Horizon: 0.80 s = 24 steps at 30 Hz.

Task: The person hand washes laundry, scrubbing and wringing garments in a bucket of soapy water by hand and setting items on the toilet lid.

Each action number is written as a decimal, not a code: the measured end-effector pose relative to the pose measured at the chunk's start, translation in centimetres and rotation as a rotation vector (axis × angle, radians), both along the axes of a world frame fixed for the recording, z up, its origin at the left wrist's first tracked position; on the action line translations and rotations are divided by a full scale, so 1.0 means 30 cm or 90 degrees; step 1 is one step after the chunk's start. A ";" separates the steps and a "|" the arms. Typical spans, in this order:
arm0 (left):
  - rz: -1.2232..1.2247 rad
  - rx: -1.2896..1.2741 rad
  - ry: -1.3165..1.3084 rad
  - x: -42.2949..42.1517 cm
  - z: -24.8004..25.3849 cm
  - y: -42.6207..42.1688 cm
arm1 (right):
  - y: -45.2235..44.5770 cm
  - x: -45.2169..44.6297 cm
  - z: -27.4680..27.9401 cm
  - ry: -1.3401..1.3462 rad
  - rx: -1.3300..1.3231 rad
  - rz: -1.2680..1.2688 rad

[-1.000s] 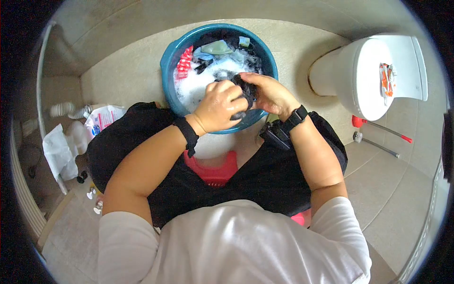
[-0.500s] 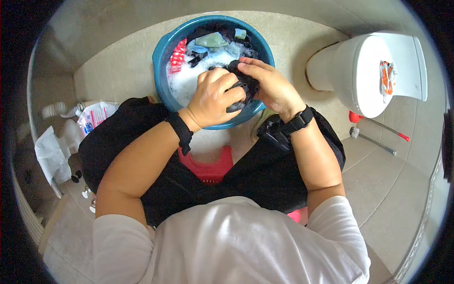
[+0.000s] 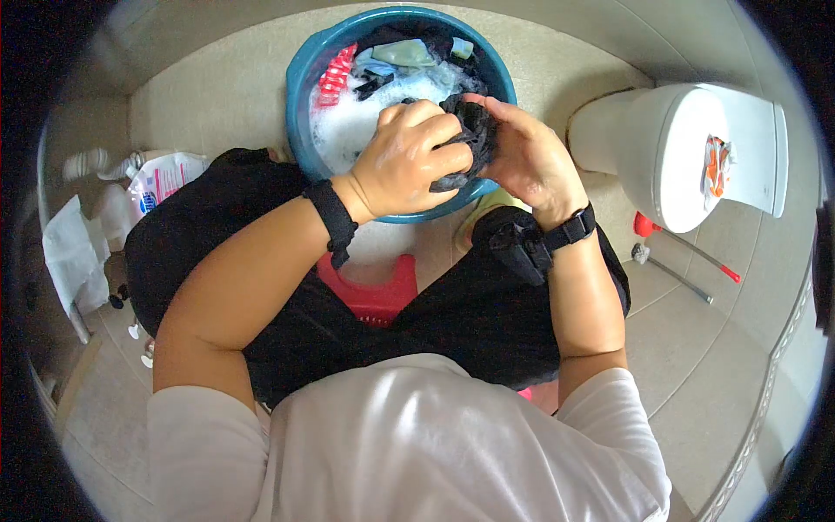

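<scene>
A bunched black cloth (image 3: 474,135) is held between my two hands over the near right part of a blue basin (image 3: 300,109). My left hand (image 3: 409,157) has its fingers wrapped round the cloth from the left, with suds on its skin. From the right, my right hand (image 3: 532,157) cups the same cloth, thumb along its top. In the basin lie white suds (image 3: 339,135), a red and white patterned cloth (image 3: 337,76), a pale green and blue cloth (image 3: 404,54) and dark wet clothes.
A white toilet (image 3: 687,157) stands on the right, an orange and white packet (image 3: 718,165) on its lid. Beside it lie a red-handled plunger (image 3: 691,244) and a brush (image 3: 674,271). A red plastic piece (image 3: 374,291) is between my knees. Detergent bags (image 3: 165,178) are at the left.
The view has shifted, so the basin sits higher in the picture. Both hands, still round the black cloth, have moved slightly right relative to the basin.
</scene>
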<state>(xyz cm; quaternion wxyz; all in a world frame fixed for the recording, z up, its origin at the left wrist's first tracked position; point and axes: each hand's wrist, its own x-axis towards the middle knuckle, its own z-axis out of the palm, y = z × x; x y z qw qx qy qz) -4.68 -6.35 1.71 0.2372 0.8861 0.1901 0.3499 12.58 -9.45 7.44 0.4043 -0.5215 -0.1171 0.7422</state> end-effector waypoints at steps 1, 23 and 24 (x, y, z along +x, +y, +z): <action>0.001 -0.001 0.001 -0.001 0.000 0.001 | 0.001 0.000 -0.006 -0.008 -0.003 -0.006; 0.216 -0.171 0.074 -0.033 -0.014 0.132 | -0.272 -0.022 -0.187 -1.159 0.302 0.937; 0.215 -0.174 0.072 -0.040 -0.009 0.130 | -0.312 -0.036 -0.201 -1.158 0.299 0.940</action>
